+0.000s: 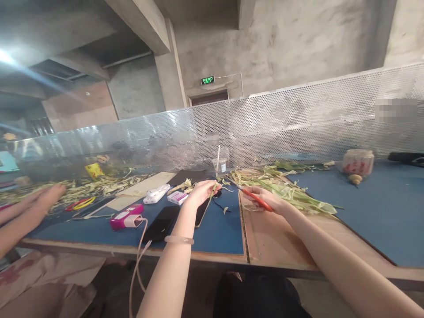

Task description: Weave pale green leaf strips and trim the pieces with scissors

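My left hand (204,192), with a bangle on its wrist, pinches a small green plant piece (213,191) above the blue table mat (228,234). In my right hand (265,198) are red-handled scissors (258,199), whose blades point left toward that piece. Behind and to the right of the scissors lies a pile of pale green leaves and stalks (281,190) on a wooden board (274,238). Beneath my left hand a dark phone (202,213) is partly hidden.
A black phone (162,223), pink power bank (126,216) with a cable, white device (157,194) and small box (177,198) lie left. Another person's hands (49,196) are at far left. A plastic cup (219,165) and jar (357,162) stand before the perforated metal screen (281,123).
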`<state>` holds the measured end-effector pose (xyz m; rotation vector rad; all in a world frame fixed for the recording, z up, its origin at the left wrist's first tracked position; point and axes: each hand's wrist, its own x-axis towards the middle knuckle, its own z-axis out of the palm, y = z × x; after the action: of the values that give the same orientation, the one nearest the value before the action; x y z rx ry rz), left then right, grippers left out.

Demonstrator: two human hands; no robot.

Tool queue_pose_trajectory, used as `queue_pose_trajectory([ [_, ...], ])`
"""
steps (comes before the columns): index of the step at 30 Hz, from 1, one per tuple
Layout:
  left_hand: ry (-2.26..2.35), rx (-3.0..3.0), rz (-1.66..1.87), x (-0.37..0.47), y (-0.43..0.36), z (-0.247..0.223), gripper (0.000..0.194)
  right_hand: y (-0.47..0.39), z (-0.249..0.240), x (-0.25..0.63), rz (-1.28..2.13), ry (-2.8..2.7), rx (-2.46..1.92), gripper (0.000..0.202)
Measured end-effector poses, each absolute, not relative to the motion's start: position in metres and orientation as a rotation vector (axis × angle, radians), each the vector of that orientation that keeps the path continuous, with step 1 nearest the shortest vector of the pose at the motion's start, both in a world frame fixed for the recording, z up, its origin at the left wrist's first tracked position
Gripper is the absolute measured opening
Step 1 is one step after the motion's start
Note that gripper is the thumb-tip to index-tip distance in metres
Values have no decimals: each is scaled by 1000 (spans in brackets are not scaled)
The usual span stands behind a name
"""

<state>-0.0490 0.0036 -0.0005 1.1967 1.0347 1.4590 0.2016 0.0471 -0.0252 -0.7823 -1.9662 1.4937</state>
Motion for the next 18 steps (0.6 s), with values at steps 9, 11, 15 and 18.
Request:
queue_pose_trajectory([
  [9, 978, 1311, 1437, -40, -3, 6, 26, 42, -29, 193, 782, -2027, -973, 43],
  [11, 956, 1341, 1433, -40, -3, 6, 26, 40, -30, 188, 672, -2044, -993, 44],
  [15, 929, 1403, 1437, -40, -3, 5, 28, 34, -32, 178, 479, -2029, -1091, 46],
  [18, 937, 1415, 1428, -39, -4, 6, 28, 32, -34, 177, 405, -2040, -1141, 44],
])
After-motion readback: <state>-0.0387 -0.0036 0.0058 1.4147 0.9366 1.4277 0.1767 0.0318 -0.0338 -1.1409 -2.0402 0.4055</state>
